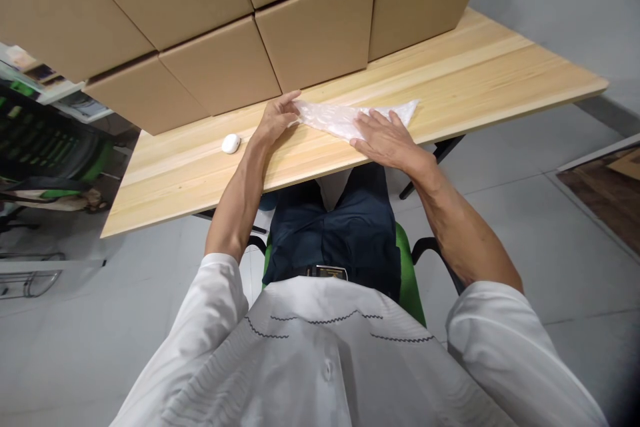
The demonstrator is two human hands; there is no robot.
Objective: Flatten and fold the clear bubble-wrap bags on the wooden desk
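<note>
A crumpled piece of translucent whitish plastic wrap (327, 119) lies across the wooden table in front of me, tapering to a point at its right end. At its left end is my left hand (277, 119), closed around the edge with the index finger stretched forward. My right hand (383, 138) lies flat over the right part of the plastic, fingers spread and pressing on it. The palm hides some of the plastic. I cannot tell whether anything lies inside or under it.
Stacked brown cardboard boxes (320, 23) line the back of the table (480, 100), close beyond my hands. A small rounded white case (231, 143) rests left of my left forearm. I sit on a green chair (411, 280) at the table's front edge.
</note>
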